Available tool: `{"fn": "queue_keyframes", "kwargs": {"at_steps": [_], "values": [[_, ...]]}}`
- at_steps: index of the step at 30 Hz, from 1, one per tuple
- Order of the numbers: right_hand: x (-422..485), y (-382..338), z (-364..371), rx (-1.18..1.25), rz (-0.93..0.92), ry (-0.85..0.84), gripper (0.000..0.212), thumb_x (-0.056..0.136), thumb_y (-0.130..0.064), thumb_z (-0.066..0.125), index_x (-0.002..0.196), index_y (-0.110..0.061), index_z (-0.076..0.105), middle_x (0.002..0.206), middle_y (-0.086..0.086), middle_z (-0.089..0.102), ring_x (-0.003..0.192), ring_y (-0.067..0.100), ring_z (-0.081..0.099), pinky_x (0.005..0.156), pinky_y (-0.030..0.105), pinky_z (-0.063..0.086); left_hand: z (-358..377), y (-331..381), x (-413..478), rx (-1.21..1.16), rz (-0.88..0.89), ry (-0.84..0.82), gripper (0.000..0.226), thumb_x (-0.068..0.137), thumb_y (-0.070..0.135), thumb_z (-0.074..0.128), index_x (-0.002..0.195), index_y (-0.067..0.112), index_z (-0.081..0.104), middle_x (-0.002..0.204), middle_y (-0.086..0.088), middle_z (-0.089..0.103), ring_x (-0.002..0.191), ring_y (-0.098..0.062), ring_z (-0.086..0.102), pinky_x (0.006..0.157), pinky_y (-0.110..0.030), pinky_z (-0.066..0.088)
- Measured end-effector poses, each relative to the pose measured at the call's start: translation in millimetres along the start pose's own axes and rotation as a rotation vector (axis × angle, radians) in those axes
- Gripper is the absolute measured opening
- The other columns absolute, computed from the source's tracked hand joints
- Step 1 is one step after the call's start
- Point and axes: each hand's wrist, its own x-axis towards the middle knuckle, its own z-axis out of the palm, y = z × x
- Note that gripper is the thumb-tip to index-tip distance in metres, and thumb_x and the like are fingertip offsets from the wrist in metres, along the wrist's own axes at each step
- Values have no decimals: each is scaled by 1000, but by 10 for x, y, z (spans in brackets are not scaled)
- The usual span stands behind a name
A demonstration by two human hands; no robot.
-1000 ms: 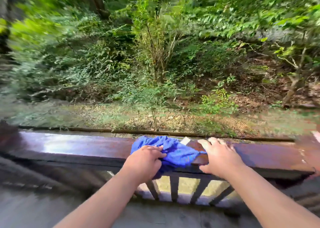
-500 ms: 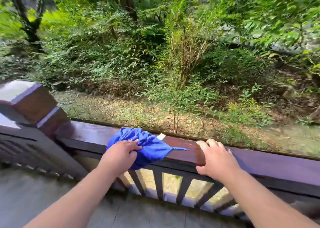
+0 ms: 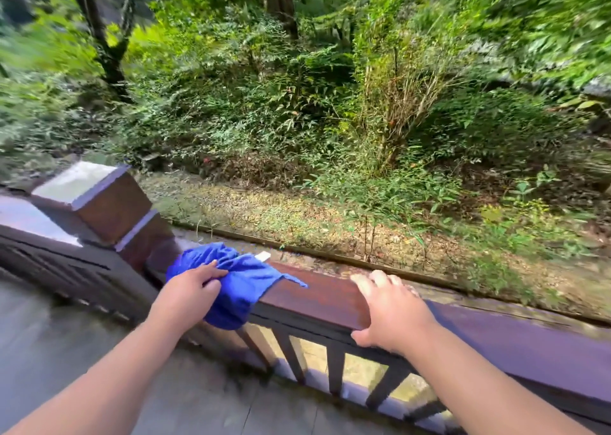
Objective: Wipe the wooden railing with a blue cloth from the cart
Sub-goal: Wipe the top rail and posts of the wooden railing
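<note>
Both bare forearms reached out from the near edge toward the wooden railing (image 3: 324, 297), well apart from each other. The left hand (image 3: 191, 289) lay knuckles-up on the blue cloth (image 3: 238, 282), fingers curled and bunching the fabric against the top of the rail, thumb tucked on the near side. The cloth sat draped over the rail just right of the square post (image 3: 99, 200); part of it hung down the near face, and one thin corner trailed out to the right along the top. A small white tag (image 3: 263, 255) showed at its far edge. The right hand (image 3: 390, 312) rested further right on bare wood, palm down, fingers spread flat over the top and reaching the far edge, thumb hooked under the near lip; it held nothing but the rail itself. Balusters (image 3: 335, 368) stood below between the two arms. Beyond the rail lay a strip of leaf-strewn ground (image 3: 297, 216) and dense green undergrowth (image 3: 264, 104). The outer edges of the view were smeared.
</note>
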Motion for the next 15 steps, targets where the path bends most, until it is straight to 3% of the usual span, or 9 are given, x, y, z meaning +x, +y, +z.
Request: {"fn": "queue_keyframes", "kwargs": {"at_steps": [4, 8, 15], "values": [[175, -231, 19, -4, -78, 3, 108, 70, -65, 73, 157, -33, 19, 155, 5, 33, 142, 32, 32, 111, 55, 40, -109, -202, 228, -30, -78, -9, 35, 89, 30, 49, 115, 46, 67, 152, 18, 44, 134, -11, 48, 106, -32, 38], [332, -534, 8, 5, -115, 17, 109, 69, -68, 72, 157, -33, 18, 156, 4, 33, 143, 31, 32, 114, 57, 38, -277, -452, 464, 34, -168, -58, 44, 94, 32, 45, 137, 38, 54, 161, 4, 30, 143, -16, 35, 114, -32, 28], [669, -1303, -52, -23, -74, 39, 108, 67, -68, 76, 156, -30, 26, 146, 5, 43, 133, 33, 43, 101, 52, 47, -369, -801, 536, 209, -3, -103, 53, 99, 41, 40, 150, 30, 38, 164, -5, 23, 147, -21, 27, 117, -37, 26]]}}
